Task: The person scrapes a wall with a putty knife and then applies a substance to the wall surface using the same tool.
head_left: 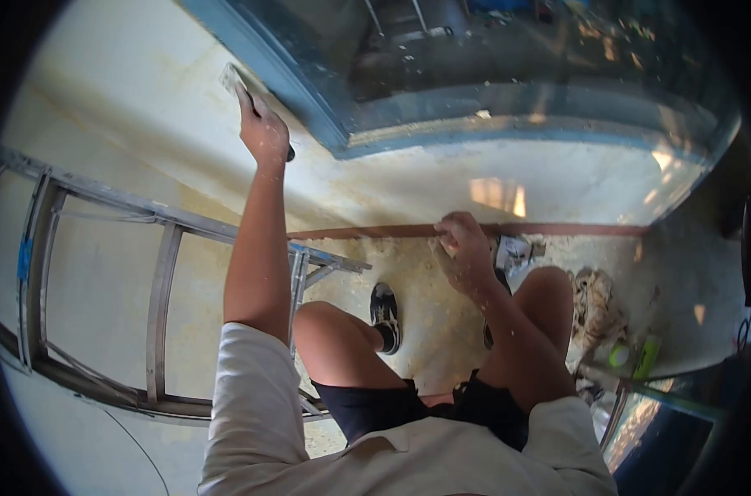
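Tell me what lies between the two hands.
Head view: bare cream wall separates the left hand, holding a scraper by the blue frame, from the right hand.

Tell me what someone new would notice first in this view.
The raised left hand presses a small pale sanding block against the cream plastered wall, right beside the blue-painted window frame. Below it, a grey metal ladder leans at the left, and the right hand hangs loosely above the dusty floor.

No legible text, labels, brands, numbers or signs are observed on any surface or item in the head view.
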Motion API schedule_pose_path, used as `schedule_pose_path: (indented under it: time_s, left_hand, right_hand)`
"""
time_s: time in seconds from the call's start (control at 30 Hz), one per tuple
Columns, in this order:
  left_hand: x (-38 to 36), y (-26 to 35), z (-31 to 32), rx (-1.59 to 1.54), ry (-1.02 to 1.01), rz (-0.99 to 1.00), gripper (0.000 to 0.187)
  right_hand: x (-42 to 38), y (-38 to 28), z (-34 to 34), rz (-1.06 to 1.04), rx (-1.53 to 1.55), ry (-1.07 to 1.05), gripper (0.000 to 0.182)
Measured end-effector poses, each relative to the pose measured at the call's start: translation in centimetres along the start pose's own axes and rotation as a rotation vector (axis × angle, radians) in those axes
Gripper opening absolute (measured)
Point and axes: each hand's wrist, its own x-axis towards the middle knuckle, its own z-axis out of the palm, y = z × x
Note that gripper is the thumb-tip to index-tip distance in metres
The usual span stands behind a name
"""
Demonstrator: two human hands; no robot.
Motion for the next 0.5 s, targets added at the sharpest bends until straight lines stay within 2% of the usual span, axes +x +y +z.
schedule_pose_path:
  time_s: [0.03,0.07,0.1,0.13,0.17,0.2,0.27,0.3,0.33,0.4,0.43,0.5]
  left_hand:
    - [-3.0,-1.2,1.3,0.04,0.028,0.1,0.049]
    - [-6.9,-3.3,2.7,0.054,-0.085,0.016,0.052]
    - [-11.5,-3.6,2.9,0.102,-0.308,-0.224,0.054]
    - [-16.7,-6.0,4.3,0.169,-0.378,-0.26,0.053]
    - [-22.8,-12.2,5.8,0.197,-0.559,-0.101,0.051]
    - [-26.8,-10.5,4.7,0.216,-0.867,-0.313,0.047]
    - [-35.3,-10.9,3.4,0.132,-0.86,-0.465,0.049]
    - [-38.3,-11.3,3.3,0.158,-0.851,-0.504,0.053]
    - [-39.7,-10.8,3.3,0.235,-0.874,-0.632,0.052]
    - [-39.9,-10.5,3.4,0.241,-0.948,-0.601,0.05]
    - [-39.7,-11.1,3.7,0.243,-0.997,-0.564,0.049]
    - [-37.9,-11.5,4.0,0.203,-1.076,-0.622,0.046]
  right_hand:
    - [0.2,0.2,-0.2,0.037,-0.006,0.017,0.025]
    - [0.4,0.3,-0.3,0.094,-0.001,0.003,0.025]
    - [0.6,0.3,-0.4,0.135,0.003,-0.004,0.025]
    - [0.8,0.6,-0.5,0.141,-0.003,0.024,0.025]
    - [0.7,1.2,-0.3,0.138,-0.02,0.019,0.025]
    - [0.7,1.8,-0.2,0.136,-0.038,0.016,0.025]
    - [0.2,2.4,0.0,0.106,-0.095,0.015,0.025]
    - [-0.1,2.6,0.1,0.063,-0.145,-0.021,0.026]
    - [-0.4,2.8,0.2,0.083,-0.151,-0.014,0.026]
    - [-0.8,3.2,0.2,0.091,-0.288,-0.171,0.026]
    - [-1.0,3.3,0.1,0.106,-0.287,-0.174,0.026]
    - [-1.1,3.6,-0.2,0.175,-0.379,-0.363,0.028]
